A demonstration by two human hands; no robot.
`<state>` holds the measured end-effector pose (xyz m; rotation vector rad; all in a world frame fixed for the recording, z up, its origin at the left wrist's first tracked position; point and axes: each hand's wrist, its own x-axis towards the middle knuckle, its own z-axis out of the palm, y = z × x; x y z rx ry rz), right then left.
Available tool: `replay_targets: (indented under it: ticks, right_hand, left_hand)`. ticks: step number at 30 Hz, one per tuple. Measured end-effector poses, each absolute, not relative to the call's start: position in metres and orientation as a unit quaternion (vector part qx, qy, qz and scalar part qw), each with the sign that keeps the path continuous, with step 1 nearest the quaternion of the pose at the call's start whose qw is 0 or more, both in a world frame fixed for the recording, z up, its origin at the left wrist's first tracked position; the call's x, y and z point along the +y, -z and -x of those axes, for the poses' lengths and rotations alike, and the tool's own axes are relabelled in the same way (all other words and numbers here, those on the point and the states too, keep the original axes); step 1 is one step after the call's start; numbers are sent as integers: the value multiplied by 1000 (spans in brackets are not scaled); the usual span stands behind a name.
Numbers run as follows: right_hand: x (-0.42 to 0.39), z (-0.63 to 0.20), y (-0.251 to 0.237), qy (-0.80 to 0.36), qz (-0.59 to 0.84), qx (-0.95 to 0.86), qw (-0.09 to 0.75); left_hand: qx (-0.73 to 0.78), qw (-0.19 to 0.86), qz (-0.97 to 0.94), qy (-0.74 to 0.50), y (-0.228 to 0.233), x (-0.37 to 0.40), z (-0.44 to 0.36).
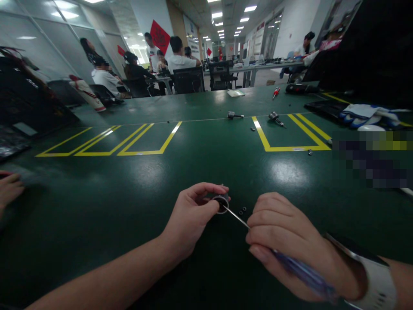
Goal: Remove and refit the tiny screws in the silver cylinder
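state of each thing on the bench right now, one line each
left hand: closed on the small ring part
small ring part: held just above the table, screwdriver tip at it
right hand: closed on the screwdriver
screwdriver: held, tilted, tip on the part
small screws: loose on the table
gloves: lying unworn

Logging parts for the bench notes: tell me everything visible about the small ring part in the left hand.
The ring part is a small, short cylinder, dark outside with a bright metallic rim around its open face. It looks like metal. The left hand pinches it between thumb and fingers just above the green table, open face turned toward the right hand. The thin metal shaft of the screwdriver reaches into its opening. Finer detail is too small to tell.
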<state>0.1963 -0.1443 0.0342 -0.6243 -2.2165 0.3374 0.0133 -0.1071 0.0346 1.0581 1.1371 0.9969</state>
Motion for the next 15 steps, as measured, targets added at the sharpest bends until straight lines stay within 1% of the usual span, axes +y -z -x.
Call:
replay_targets:
  ticks: [3, 6, 10, 15]
  right_hand:
    - [-139, -205, -33, -237, 306, -789, 478]
    - [-130, -212, -25, -299, 381, -706, 518]
    - [-120, -215, -15, -357, 425, -661, 505]
    - [-122, -214, -18, -367, 430, -672, 478]
  left_hand:
    - [489, 612, -462, -415, -34, -105, -9]
    - [483, 627, -462, -400, -35, -104, -4]
    - [480, 640, -459, -386, -36, -103, 0]
    - [468, 649, -468, -376, -37, -106, -1]
